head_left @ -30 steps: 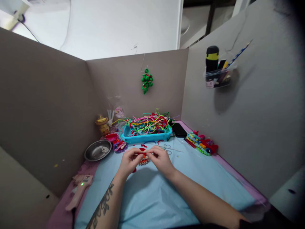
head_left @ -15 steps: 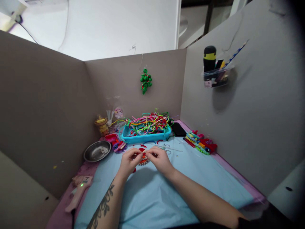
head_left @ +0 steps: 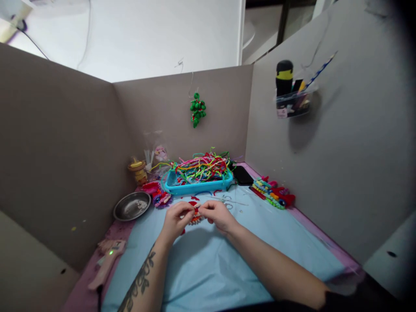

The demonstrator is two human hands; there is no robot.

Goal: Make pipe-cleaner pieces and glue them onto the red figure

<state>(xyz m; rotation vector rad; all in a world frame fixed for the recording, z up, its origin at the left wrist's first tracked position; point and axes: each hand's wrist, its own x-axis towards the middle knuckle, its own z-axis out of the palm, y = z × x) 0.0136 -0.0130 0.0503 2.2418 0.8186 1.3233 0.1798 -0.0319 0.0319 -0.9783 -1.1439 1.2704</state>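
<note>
Over the middle of the blue sheet, my two hands meet at a small red, orange and white fuzzy craft piece, which looks made of bent pipe cleaners. My left hand pinches its upper left side between thumb and fingers. On the other side, my right hand is closed, thumb and forefinger pressed together at the top edge. The fingertips hide part of the piece. Just behind the hands lie scissors and several red scraps.
A blue tray heaped with coloured pipe cleaners stands at the back. To the left are a metal bowl of white bits and a pink glue gun with a green light. Finished colourful pieces and a phone lie right. Grey panels enclose three sides.
My right hand has turned slightly and its fingers have shifted at the top edge of the piece. My left hand stays nearly where it was. The view has shifted very slightly.
</note>
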